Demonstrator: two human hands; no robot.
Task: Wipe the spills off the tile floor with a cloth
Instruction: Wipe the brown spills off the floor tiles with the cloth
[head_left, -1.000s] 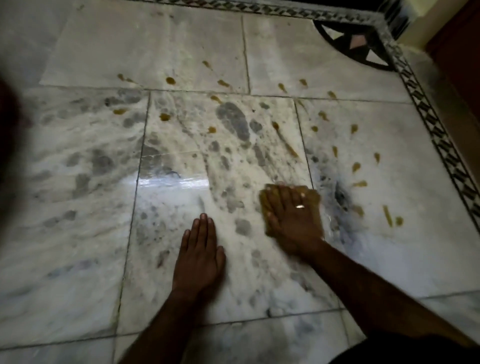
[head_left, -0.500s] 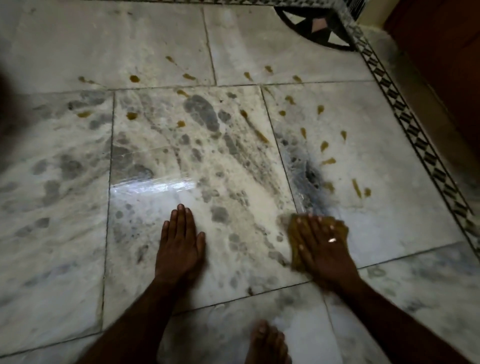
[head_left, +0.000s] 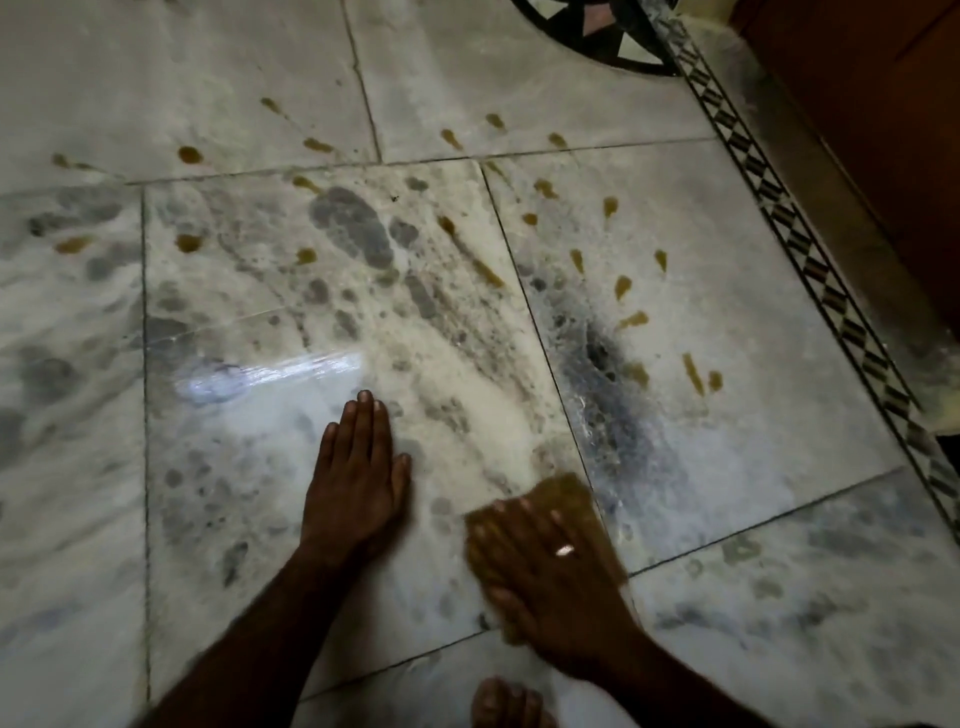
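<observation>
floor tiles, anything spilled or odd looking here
Yes. Yellow-brown drops fan out across the tile floor, unwiped, beyond the cloth under the right hand. A dark smudge also marks one tile.

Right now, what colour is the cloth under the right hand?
Brownish yellow, a flat cloth pressed under the right hand; the head view shows it.

Looks like a room in somebody's home — polished marble floor tiles with a black-and-white patterned inlay border, a round mosaic medallion in the corner, and dark wooden furniture or a door — can't tell which.
</observation>
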